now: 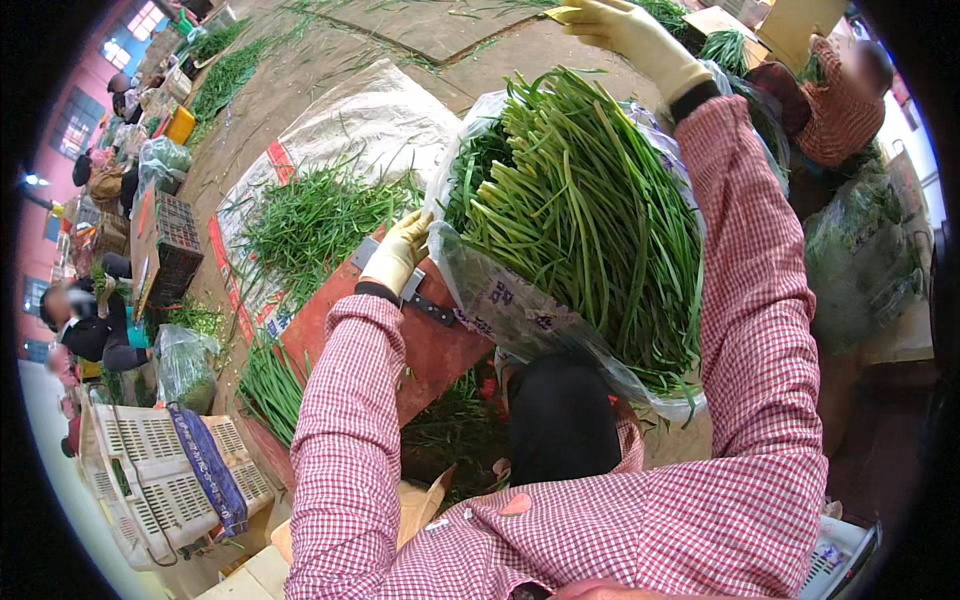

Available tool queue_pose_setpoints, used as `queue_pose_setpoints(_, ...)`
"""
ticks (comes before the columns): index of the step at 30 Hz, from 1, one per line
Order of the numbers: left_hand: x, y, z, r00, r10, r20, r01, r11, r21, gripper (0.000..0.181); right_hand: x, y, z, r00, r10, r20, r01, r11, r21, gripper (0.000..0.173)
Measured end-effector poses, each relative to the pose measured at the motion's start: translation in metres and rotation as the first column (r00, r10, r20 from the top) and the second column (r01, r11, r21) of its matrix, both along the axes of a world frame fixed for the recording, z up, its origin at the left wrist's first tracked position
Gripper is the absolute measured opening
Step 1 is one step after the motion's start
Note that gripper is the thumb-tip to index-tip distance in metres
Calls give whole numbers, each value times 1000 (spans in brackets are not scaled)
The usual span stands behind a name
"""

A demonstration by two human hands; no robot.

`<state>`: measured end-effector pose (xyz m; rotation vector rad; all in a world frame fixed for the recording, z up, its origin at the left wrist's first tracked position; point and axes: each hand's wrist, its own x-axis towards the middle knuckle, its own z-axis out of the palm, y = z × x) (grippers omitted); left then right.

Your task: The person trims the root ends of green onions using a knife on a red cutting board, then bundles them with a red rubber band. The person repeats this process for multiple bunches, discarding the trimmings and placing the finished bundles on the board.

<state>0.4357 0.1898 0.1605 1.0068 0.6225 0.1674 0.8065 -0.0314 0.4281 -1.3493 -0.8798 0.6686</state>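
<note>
A clear plastic bag (517,296) with purple print stands before me, filled with long green leafy stalks (592,217), likely garlic chives. My left hand (399,251), in a cream rubber glove, grips the bag's left rim. Beneath that hand a knife (431,308) with a black riveted handle lies on a red board (450,375), its blade partly hidden. My right hand (607,26), gloved alike, reaches out beyond the bag at the top edge of the view, with a small yellow thing (561,13) at its fingertips. More green stalks (274,386) lie at the board's left side.
Loose green trimmings (322,217) are heaped on a white woven sheet (375,112) beyond the board. A cream plastic crate (165,465) with a blue strap stands at lower left. A dark crate (169,247) is farther off. Co-workers sit at left (97,322) and upper right (844,105).
</note>
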Motion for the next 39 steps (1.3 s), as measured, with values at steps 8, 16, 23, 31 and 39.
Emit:
queue_pose_setpoints(8,-50,-15,26,929,317,191,-310,385,869,49,-71,-102,-31,767,-79,637,350,883,-311,77)
queue_pose_setpoints(16,-48,-159,148,912,-91,400,-393,88,915,54,-152,-83,-79,543,-145,827,446,884,-138,69)
queue_pose_setpoints(23,-42,-198,141,923,-108,369,-369,21,929,60,-254,-98,-83,281,-222,933,489,870,60,66)
queue_pose_setpoints(31,-28,-212,135,986,-137,-100,72,-195,978,73,-210,-93,-88,322,-262,910,569,821,34,65)
queue_pose_setpoints(39,-26,-203,130,980,-155,-126,95,-192,977,69,-169,-116,-50,404,-230,885,441,897,32,56)
